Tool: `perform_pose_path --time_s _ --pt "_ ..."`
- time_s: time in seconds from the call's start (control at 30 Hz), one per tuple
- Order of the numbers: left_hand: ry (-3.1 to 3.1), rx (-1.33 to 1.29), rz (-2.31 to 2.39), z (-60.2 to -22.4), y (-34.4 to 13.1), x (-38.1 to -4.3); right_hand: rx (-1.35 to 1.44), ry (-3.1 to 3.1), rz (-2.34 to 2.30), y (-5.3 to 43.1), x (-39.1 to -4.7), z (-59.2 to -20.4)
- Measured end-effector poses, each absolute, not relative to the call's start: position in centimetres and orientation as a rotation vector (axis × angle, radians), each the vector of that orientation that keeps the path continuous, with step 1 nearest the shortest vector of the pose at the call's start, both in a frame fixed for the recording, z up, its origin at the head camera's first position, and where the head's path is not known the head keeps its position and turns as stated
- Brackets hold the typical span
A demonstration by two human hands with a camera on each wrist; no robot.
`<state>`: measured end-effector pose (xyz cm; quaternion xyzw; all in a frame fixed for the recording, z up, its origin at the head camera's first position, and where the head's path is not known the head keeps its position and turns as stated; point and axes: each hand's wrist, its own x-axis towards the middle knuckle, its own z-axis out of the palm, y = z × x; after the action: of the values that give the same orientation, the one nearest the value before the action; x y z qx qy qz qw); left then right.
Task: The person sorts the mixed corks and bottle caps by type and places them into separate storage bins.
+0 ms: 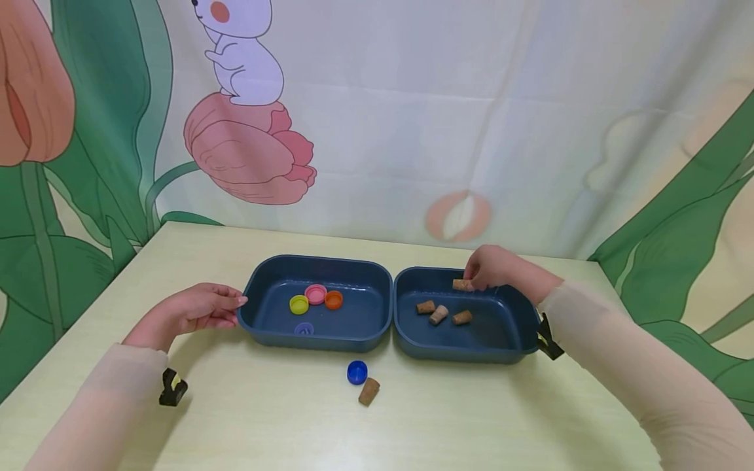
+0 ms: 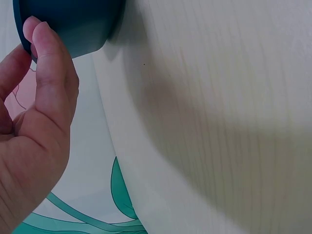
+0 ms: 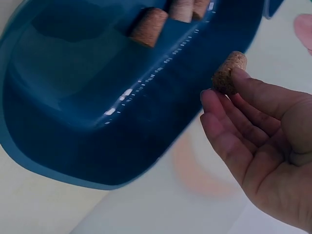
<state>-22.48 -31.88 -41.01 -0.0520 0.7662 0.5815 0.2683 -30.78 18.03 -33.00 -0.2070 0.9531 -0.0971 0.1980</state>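
Observation:
Between thumb and fingertips, my right hand (image 1: 490, 267) pinches a cork (image 3: 230, 72) over the back rim of the right dark blue tray (image 1: 471, 356). Three more corks lie inside that tray, among them a slanting cork (image 1: 462, 317). My left hand (image 1: 203, 306) grips the left rim of the left dark blue tray (image 1: 318, 341), its fingertips against the wall in the left wrist view. Inside the left tray are a yellow cap (image 1: 298, 305), a pink cap (image 1: 315, 294), an orange cap (image 1: 334, 300) and a purple cap (image 1: 304, 329).
In front of the trays, a blue cap (image 1: 357, 372) and a loose cork (image 1: 369, 392) lie on the pale wooden table (image 1: 448, 418). The two trays stand side by side. Behind the table hangs a printed cloth (image 1: 377, 131) with flowers and a white animal.

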Motion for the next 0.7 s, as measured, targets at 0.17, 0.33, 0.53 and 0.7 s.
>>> perform_pose_path --time_s 0.17,0.33,0.53,0.7 --pt "2.065 -0.132 1.566 -41.0 -31.8 -22.5 -0.583 2.676 -0.157 17.8 -31.3 -34.6" --pt "2.066 -0.14 1.557 -41.1 -31.8 -22.6 -0.554 2.671 -0.11 17.5 -31.7 -35.5" --pt "2.068 -0.137 1.551 -41.2 -31.7 -22.6 -0.536 2.655 -0.083 17.1 -32.3 -36.1" --pt "2.068 -0.143 1.559 -41.0 -31.7 -22.5 -0.552 2.649 -0.025 16.7 -32.5 -36.4"
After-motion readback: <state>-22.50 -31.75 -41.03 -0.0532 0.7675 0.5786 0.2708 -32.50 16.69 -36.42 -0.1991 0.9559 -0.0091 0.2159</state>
